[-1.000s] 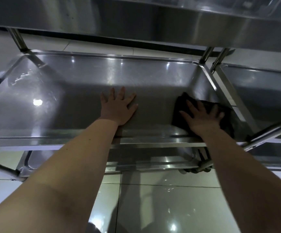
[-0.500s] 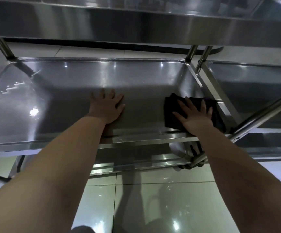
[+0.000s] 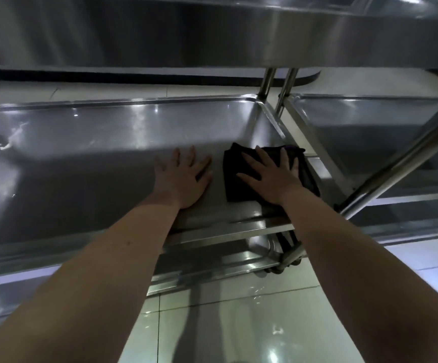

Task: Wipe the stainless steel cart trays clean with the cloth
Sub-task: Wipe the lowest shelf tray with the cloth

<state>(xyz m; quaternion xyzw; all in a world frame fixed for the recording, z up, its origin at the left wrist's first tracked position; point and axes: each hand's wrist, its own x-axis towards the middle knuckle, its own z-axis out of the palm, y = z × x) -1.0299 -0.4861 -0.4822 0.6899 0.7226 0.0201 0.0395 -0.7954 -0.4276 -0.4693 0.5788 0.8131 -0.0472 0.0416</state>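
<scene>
Black cloth (image 3: 235, 179) lies flat on the floor of the middle cart tray (image 3: 94, 132), at its right end near the corner. Right hand (image 3: 273, 176) is on top of it, fingers spread straight, pressing, not gripping. Left hand (image 3: 184, 176) is flat on bare steel just left of the cloth with a small gap, fingers splayed, holding nothing. The tray's long axis runs left-right, and most of its surface lies left of the cloth. A leftward stroke looks likely, with the left hand in that path.
</scene>
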